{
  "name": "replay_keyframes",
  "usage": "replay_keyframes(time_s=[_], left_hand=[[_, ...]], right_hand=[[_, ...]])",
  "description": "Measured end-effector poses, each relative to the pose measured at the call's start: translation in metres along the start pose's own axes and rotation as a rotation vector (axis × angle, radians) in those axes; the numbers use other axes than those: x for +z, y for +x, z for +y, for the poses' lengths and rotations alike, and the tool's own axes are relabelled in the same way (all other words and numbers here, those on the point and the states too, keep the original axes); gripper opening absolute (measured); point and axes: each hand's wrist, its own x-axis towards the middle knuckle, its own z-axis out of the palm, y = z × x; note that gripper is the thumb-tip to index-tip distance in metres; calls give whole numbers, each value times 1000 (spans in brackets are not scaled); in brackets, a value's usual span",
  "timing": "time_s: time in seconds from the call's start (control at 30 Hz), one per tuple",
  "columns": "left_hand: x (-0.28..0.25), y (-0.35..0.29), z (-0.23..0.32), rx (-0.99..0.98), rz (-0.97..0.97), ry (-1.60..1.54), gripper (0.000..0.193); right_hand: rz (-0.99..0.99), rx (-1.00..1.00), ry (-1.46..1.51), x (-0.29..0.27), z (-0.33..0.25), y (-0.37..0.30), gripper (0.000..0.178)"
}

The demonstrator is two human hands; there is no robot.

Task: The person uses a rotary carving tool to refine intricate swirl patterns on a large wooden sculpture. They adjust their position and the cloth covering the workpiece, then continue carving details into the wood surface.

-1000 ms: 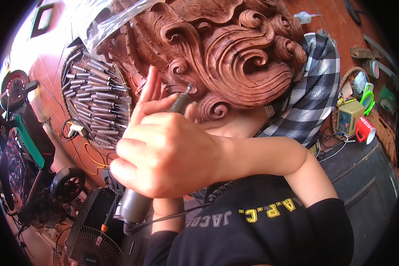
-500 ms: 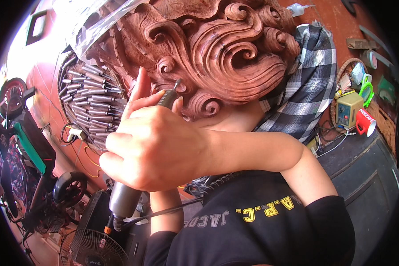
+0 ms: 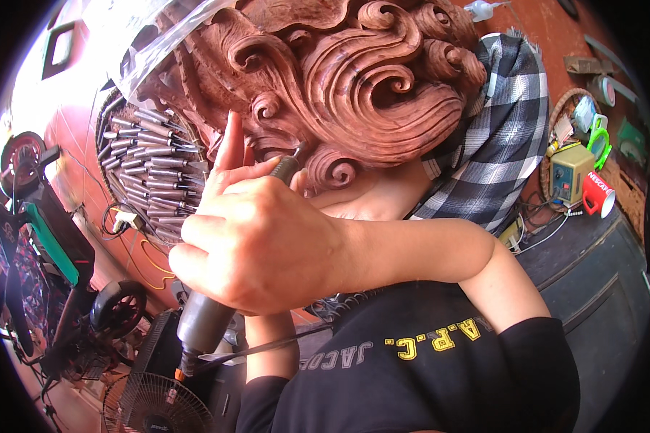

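My right hand (image 3: 260,242) is wrapped round a grey rotary carving tool (image 3: 208,325), whose cable trails from its lower end. The tool's burr tip points up and right into the grooves beside a small curl on the reddish-brown wood carving (image 3: 383,94); whether it touches the wood is unclear. The carving has deep swirling, wave-like scrolls. Most of my left hand (image 3: 230,148) is hidden behind the right one. One straight finger of it shows, stretched out against the carving's left part, with another fingertip beside it.
Left of the carving, a round basket (image 3: 102,137) holds many wooden-handled chisels (image 3: 152,155). A plaid cloth (image 3: 509,108) and bare skin lie along the carving's right and lower edges. Further right are a control box (image 3: 569,173) and a red mug (image 3: 598,195). A fan (image 3: 155,404) stands lower left.
My right hand and the tool have shifted slightly right and down, so the burr tip sits closer to the lower curl. The whole view has shifted a little.
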Motion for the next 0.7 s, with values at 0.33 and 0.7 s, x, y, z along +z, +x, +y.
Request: replay_keyframes(time_s=[0.33,0.7], left_hand=[[-1,-1,4,55,-27,98,52],[6,-4,-21,-89,84,-294,35]], right_hand=[[41,23,34,-2,-1,0,17],[100,-89,13,1,5,6,15]])
